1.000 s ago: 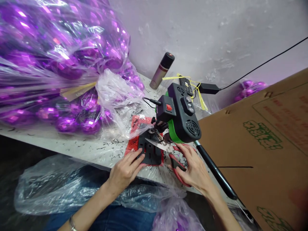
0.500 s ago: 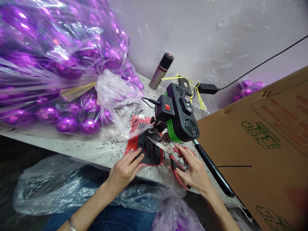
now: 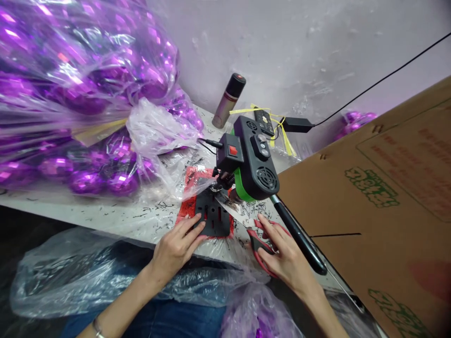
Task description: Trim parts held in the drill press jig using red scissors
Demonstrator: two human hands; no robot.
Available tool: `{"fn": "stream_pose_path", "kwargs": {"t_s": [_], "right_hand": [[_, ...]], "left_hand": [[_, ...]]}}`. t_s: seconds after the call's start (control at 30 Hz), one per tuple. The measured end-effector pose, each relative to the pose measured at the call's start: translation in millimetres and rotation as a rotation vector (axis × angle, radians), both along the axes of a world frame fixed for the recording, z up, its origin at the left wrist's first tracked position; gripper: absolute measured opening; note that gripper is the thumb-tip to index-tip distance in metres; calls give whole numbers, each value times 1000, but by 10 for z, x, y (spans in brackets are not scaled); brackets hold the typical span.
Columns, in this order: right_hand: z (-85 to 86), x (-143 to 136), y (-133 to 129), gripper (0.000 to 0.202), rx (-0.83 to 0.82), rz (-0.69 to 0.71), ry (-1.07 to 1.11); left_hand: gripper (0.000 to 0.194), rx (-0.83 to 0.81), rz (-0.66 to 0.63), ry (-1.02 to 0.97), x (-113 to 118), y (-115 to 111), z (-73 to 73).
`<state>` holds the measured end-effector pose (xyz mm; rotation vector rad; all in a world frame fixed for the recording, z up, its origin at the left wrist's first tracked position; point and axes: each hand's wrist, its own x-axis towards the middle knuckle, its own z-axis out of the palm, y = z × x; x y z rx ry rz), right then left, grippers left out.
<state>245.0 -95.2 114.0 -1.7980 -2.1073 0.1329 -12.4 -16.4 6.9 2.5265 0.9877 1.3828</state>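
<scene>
My left hand lies with outstretched fingers on the near left edge of a black slotted base plate. In my right hand is a pair of scissors with red and black handles. Their metal blades point up and left over the plate, with the tips close to the lower end of a small black machine. This machine has a red switch, round vents and a green band. It overhangs the plate, and its lower parts are partly hidden by clear film and the scissors.
Clear bags of shiny purple balls fill the left. A red mat lies under the plate, amid black scraps. Behind stand a spray can and a power adapter with its cord. A black lever and a cardboard box flank the right.
The whole view has shifted a little, so everything sits slightly further left. My left hand stays on the plate, and my right hand still holds the scissors at the machine's lower end.
</scene>
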Motion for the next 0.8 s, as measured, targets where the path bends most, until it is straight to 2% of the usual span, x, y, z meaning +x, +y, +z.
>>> {"fn": "stream_pose_path", "kwargs": {"t_s": [0.13,0.33,0.6,0.8], "right_hand": [[-10,-89,-16,62,-1,-33,9],[-17,47,-132,56,2,-1,-55],[33,-37,-129,48,4,-31,-90],[22,0,-81,52,-9,-29,-65]], "left_hand": [[24,7,-3,-2,-11,3,8],[23,3,-5,5,-12,11,27],[23,2,-13,17,-19,28,25],[23,-13,-29,-3,-16,36,33]]}}
